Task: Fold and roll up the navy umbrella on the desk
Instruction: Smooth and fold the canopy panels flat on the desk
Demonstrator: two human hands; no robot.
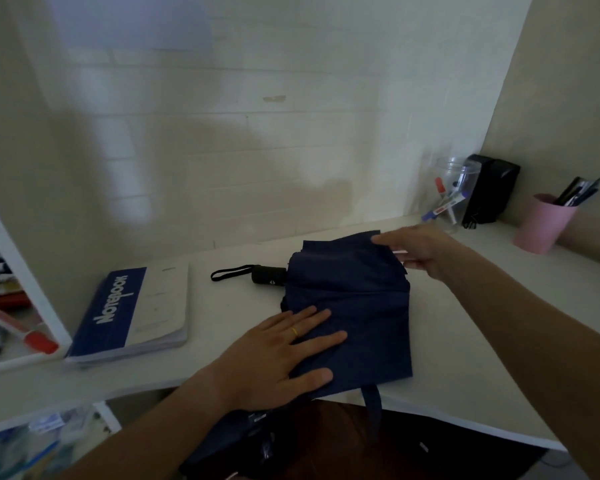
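White tabletop (465,358) carries the navy umbrella (350,306), its canopy spread flat. Left hand (274,355) presses the near fabric with straight fingers, released; right hand (420,251) touches the far edge, fingers extended. Left of the hands lies a blue notebook (132,313); beyond the right hand, a pink cup (542,225) stands against pale brick wall (222,133).

One navy umbrella (350,306) on one white desk (465,341), w/ one black handle (269,274) and one wrist loop (231,273) at its left end. Two hands: left hand (278,355) near, right hand (420,251) far. One ring (294,331) on the left. One blue notebook (132,313) at left. Far right: one clear jar (447,192) of markers, count unclear; one black case (492,188); one pink cup (542,223) w/ several pens.
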